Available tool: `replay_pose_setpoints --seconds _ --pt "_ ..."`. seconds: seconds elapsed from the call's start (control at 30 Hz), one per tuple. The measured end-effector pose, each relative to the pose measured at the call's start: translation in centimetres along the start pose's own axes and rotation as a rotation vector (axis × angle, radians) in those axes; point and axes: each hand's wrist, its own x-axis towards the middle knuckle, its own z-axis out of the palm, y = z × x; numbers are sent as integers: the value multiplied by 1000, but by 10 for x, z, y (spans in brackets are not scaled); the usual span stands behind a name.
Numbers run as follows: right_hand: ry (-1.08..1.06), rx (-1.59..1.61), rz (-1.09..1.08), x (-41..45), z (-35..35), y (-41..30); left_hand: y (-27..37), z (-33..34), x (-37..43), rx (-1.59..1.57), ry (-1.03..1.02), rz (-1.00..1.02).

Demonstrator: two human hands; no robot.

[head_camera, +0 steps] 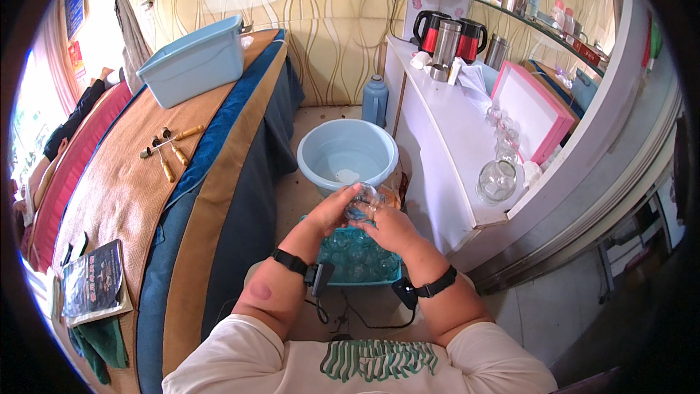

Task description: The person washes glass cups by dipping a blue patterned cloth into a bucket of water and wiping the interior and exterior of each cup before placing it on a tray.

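Both hands hold a clear glass cup (362, 202), likely a cupping jar, in front of me. My left hand (331, 212) grips its left side with the thumb on top. My right hand (389, 229) is at its right side, fingers against the glass. Below my hands stands a teal plastic basket (361, 283) with several similar glass cups (358, 254) in it. Just beyond the hands is a round light blue basin (311, 167); a pale round object (348, 175) shows at its bottom.
On the left, a bed (117, 175) bears a blue tub (197, 74), several wooden-handled tools (170, 150) and a book (94, 282). A white counter (432, 120) at right holds kettles (470, 38), glass jars (496, 181) and a pink box (530, 106). A thermos (374, 99) stands behind the basin. A person (76, 112) lies far left.
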Motion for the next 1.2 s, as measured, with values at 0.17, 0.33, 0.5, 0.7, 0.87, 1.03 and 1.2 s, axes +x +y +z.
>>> replay_pose_setpoints --seconds 0.17,0.33,0.5,0.7,0.87,1.03,1.2 --pt "125 95 -105 1 13 23 -8 1 9 39 111 196" --pt "-209 1156 328 8 -10 10 -11 -5 6 269 123 634" --pt "-133 991 235 10 -7 20 -7 4 4 168 44 627" --pt "127 -70 -232 3 8 29 0 -3 2 13 5 43" --pt "50 163 -12 6 10 22 -5 1 4 -23 13 244" --pt "-128 920 284 10 -9 6 -13 -5 6 60 69 448" --pt "-104 1120 290 10 -10 13 -3 3 -4 78 -4 536"
